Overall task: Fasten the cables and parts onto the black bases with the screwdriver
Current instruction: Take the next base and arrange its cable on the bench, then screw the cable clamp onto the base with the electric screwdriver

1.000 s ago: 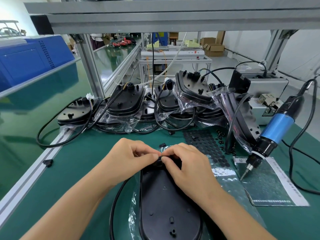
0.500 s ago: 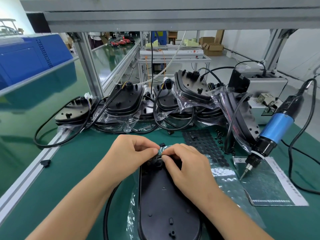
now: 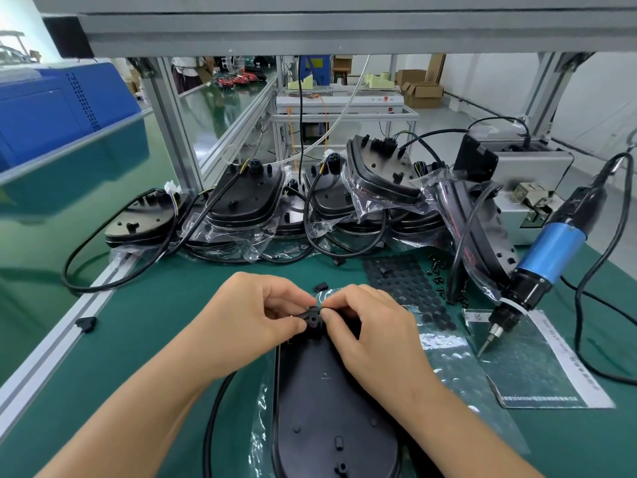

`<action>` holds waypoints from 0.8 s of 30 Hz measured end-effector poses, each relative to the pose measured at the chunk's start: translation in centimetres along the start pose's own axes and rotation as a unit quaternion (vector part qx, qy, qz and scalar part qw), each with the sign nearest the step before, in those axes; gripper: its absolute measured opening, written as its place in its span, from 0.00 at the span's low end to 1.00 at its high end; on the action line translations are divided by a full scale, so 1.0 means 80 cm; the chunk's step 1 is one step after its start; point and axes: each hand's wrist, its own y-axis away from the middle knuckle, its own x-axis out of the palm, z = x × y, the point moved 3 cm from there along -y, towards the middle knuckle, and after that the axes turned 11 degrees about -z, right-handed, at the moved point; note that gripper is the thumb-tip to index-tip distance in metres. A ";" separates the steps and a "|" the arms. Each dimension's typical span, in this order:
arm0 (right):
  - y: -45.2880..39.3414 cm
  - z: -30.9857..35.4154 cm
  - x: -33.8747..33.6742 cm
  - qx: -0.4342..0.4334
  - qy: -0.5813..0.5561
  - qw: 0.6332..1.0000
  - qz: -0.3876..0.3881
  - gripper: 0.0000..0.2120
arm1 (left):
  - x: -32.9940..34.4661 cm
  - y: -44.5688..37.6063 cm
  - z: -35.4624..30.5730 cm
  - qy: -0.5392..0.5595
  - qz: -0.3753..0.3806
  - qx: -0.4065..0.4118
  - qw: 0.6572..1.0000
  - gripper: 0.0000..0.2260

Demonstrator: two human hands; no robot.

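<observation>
At the near edge of a green counter [image 3: 144, 326], a worker's two hands meet over the far end of a black base [image 3: 331, 415] that lies flat on a clear plastic bag [image 3: 444, 357]. The left hand [image 3: 255, 319] and the right hand [image 3: 372, 326] each have a closed grip, thumb and fingertips pinching a small black round part [image 3: 313, 316] seated at the base's far tip. A black cable [image 3: 212, 426] curves out from under the left forearm along the base's left side.

A blue-bodied electric screwdriver [image 3: 548, 257] hangs tilted near the counter's right edge, untouched, its bit pointing down at a printed sheet [image 3: 565, 374] just right of the bag. Beyond the hands lie a mat of black round pads [image 3: 406, 288] and, beside it, a scatter of small black screws [image 3: 437, 274].

Along the far edge of the counter stands a row of stacked black bases [image 3: 248, 201], some in clear wrapping, with their cables looped in front. A grey metal box [image 3: 527, 188] sits at the far right corner, behind the screwdriver.
</observation>
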 end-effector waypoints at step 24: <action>-0.005 -0.019 -0.038 0.050 -0.102 0.989 -0.091 0.06 | -0.002 -0.032 -0.010 0.052 -0.033 0.004 0.998 0.05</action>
